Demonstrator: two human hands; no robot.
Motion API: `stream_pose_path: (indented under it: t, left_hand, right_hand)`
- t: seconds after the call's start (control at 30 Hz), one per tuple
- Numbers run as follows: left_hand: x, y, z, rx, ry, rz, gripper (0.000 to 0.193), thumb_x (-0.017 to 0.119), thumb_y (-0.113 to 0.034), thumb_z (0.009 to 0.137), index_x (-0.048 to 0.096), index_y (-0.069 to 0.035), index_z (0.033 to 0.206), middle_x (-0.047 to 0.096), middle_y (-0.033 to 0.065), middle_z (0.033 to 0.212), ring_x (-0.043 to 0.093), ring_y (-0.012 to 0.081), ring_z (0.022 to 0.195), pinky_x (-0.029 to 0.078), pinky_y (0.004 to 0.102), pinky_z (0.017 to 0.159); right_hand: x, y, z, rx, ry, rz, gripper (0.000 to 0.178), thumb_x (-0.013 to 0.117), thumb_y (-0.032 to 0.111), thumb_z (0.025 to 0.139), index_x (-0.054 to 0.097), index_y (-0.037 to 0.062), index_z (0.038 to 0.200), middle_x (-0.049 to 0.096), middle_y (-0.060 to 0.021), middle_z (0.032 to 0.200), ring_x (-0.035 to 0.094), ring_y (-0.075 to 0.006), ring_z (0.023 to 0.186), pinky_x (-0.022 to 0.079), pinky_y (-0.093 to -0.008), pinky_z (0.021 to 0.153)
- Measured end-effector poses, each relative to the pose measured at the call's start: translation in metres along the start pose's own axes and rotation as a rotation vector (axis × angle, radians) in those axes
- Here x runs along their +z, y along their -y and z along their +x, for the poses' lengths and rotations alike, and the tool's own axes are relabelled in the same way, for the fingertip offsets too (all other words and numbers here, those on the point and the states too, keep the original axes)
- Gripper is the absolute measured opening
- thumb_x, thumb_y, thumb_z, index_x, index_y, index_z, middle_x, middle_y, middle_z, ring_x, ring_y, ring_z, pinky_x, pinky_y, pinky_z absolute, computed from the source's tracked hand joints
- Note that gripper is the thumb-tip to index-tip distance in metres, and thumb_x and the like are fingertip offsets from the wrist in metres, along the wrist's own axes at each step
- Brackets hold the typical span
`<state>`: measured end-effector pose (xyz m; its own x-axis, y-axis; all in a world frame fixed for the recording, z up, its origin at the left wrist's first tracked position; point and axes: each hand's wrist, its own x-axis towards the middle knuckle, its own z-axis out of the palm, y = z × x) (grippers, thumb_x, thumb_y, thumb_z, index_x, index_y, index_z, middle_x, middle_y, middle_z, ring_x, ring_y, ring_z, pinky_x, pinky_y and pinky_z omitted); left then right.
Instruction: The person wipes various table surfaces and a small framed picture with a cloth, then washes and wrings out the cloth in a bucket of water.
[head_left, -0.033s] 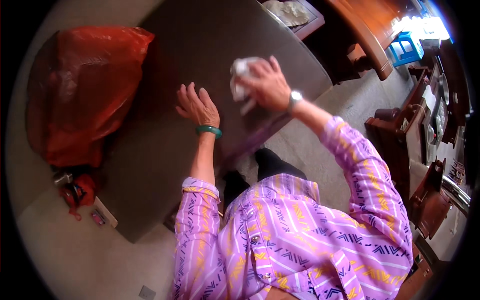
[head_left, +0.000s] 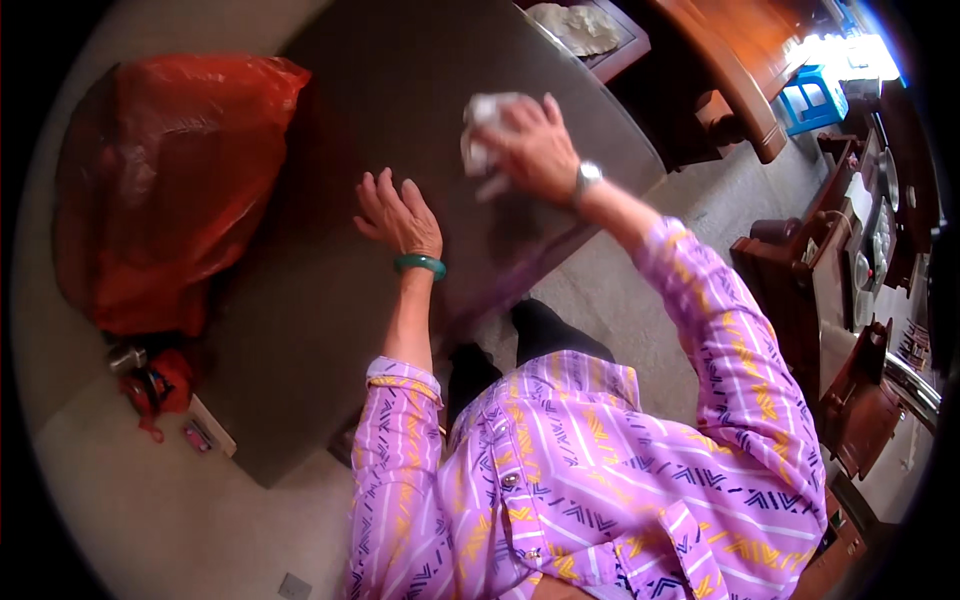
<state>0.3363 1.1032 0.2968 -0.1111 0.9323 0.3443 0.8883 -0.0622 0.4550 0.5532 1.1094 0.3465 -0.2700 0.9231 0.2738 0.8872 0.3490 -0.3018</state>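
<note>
My right hand (head_left: pixel 535 150), wearing a wristwatch (head_left: pixel 590 173), presses a crumpled white cloth (head_left: pixel 480 150) against the dark tabletop (head_left: pixel 390 90). Its fingers and the cloth are somewhat smeared by motion. To the left, my left hand (head_left: pixel 400 213) holds nothing, its fingers stretched out just over or on the same tabletop; whether it touches the surface I cannot tell. A green bangle (head_left: pixel 420 265) circles that wrist.
A large red plastic bag (head_left: pixel 190 180) lies at the table's left, with a small red bag (head_left: pixel 165 385) below it. An orange-brown wooden table (head_left: pixel 700 60) stands at the far right, near a blue plastic stool (head_left: pixel 812 100). Dark wooden furniture (head_left: pixel 775 260) lines the right.
My right hand has slid slightly away from me with the white cloth. The left hand has hardly moved.
</note>
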Motion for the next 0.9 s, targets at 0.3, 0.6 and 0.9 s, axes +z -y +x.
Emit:
stream_pose_path:
  t: [0.3,0.6,0.9]
  left_hand:
    - [-0.004,-0.006,0.000,-0.054,0.007,-0.047,0.043,0.038,-0.038,0.093,0.043,-0.012,0.127,0.040,0.0115,0.136,0.031,0.0306,0.130,0.016,0.0618,0.099]
    - [-0.012,-0.005,0.005,-0.054,0.048,-0.117,0.051,0.033,-0.043,0.092,0.040,-0.008,0.128,0.038,0.0182,0.135,0.027,0.0368,0.131,0.013,0.0634,0.099]
    - [-0.023,-0.015,0.006,-0.042,0.065,-0.050,0.049,0.032,-0.042,0.093,0.040,-0.008,0.128,0.038,0.0168,0.134,0.029,0.0372,0.129,0.018,0.0626,0.098]
  right_hand:
    - [0.031,-0.038,0.090,0.217,-0.245,-0.071,0.041,0.061,0.037,0.077,0.057,0.0203,0.114,0.050,-0.0142,0.111,0.047,-0.0326,0.105,0.037,-0.0447,0.086]
    - [0.003,0.080,-0.020,-0.122,0.158,0.155,0.049,0.065,0.021,0.068,0.054,0.0257,0.115,0.043,-0.0124,0.127,0.038,-0.0291,0.122,0.024,-0.0579,0.101]
    - [0.076,0.022,0.170,0.085,-0.085,-0.030,0.046,0.059,0.023,0.078,0.048,0.0260,0.123,0.043,-0.0130,0.120,0.039,-0.0308,0.117,0.027,-0.0554,0.097]
